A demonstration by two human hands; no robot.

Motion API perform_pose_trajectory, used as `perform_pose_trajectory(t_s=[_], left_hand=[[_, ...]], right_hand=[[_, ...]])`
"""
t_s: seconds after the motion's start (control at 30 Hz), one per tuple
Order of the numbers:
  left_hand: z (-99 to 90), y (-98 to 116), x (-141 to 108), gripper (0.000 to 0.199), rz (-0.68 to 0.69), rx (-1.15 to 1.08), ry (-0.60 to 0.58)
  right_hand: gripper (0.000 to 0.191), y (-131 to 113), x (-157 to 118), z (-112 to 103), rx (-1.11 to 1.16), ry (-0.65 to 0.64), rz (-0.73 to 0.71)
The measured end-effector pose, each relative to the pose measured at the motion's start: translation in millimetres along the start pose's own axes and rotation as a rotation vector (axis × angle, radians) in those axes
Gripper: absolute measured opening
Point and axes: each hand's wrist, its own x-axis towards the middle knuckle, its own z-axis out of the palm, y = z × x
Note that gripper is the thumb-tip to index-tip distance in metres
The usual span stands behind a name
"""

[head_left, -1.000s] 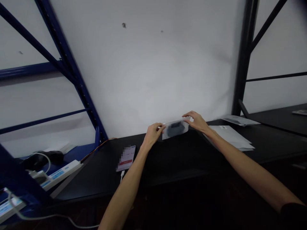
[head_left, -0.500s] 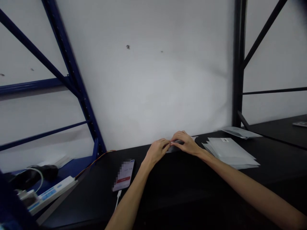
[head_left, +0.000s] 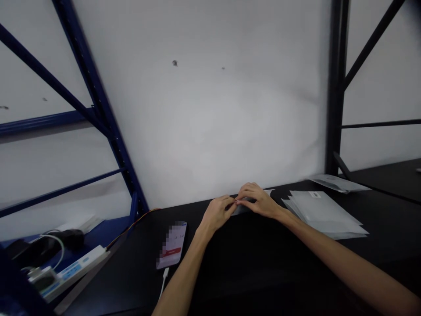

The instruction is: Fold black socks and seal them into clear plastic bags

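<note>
Spanning the foreground, a black table (head_left: 240, 254) carries stacked translucent pouches (head_left: 325, 213), contents unclear. Near its back edge, left hand (head_left: 216, 213) and right hand (head_left: 259, 201) pinch a smaller pouch (head_left: 242, 209), partly hidden, its long axis slanting left to right, right end farther back.

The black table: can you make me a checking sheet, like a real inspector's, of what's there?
Surface: black table, with things lying on it.
Thing handled: translucent pouch, partly hidden.
Clutter: phone, screen lit; pale sleeves stacked at right; power strip at left.
Hands: left hand and right hand, fingertips together on the pouch.
Cables: white cable at the phone's lower end; thin orange wire.
Surroundings: white wall, blue rack left, black frame right.
</note>
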Motion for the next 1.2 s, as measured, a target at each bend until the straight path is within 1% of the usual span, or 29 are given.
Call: perform_pose_trajectory(t_s=[0.13, 0.23, 0.4, 0.53, 0.6, 0.67, 0.8, 0.87, 0.93, 1.0, 1.1, 1.2], left_hand=[[-1.3, 1.8, 0.3, 0.030, 0.012, 0.011, -0.004], [-2.8, 3.8, 0.3, 0.033, 0.020, 0.037, 0.000], [-5.5, 4.4, 0.2, 0.036, 0.026, 0.075, -0.016], [-8.5, 2.2, 0.9, 0.037, 0.046, 0.133, -0.026], [-11.8, -0.7, 0.9, 0.036, 0.056, 0.182, -0.028], [-16.7, -6.2, 0.3, 0.036, 0.051, 0.228, -0.002], [-29.9, -23.2, -3.1, 0.032, 0.002, 0.253, 0.130], [-35.1, -30.6, -5.0, 0.030, -0.034, 0.252, 0.172], [-37.2, -34.5, -6.3, 0.030, -0.067, 0.255, 0.175], [-36.0, -34.1, -6.6, 0.031, -0.096, 0.247, 0.169], [-31.8, -27.4, -5.2, 0.029, -0.121, 0.175, 0.196], [-29.3, -18.2, -3.1, 0.034, -0.079, 0.066, 0.230]], right_hand=[[0.011, 0.7, -0.7, 0.1, 0.024, 0.001, 0.002], [0.010, 0.8, -0.3, -0.2, 0.019, 0.004, 0.007], [0.009, 2.8, 2.0, -2.2, -0.041, -0.017, -0.017], [0.009, 10.6, 1.1, -7.7, -0.120, -0.048, -0.052], [0.010, 18.3, -0.8, -14.0, -0.164, -0.066, -0.047], [0.011, 29.0, -3.4, -23.2, -0.205, -0.078, -0.022], [0.013, 53.6, -10.7, -47.3, -0.295, -0.074, 0.078], [0.016, 62.9, -14.9, -58.6, -0.314, -0.079, 0.135], [0.017, 68.3, -18.6, -66.4, -0.287, -0.090, 0.176], [0.017, 69.8, -21.3, -69.7, -0.226, -0.087, 0.213], [0.018, 65.8, -22.6, -67.8, -0.087, -0.087, 0.286], [0.022, 58.6, -21.5, -63.1, 0.056, -0.115, 0.348]])
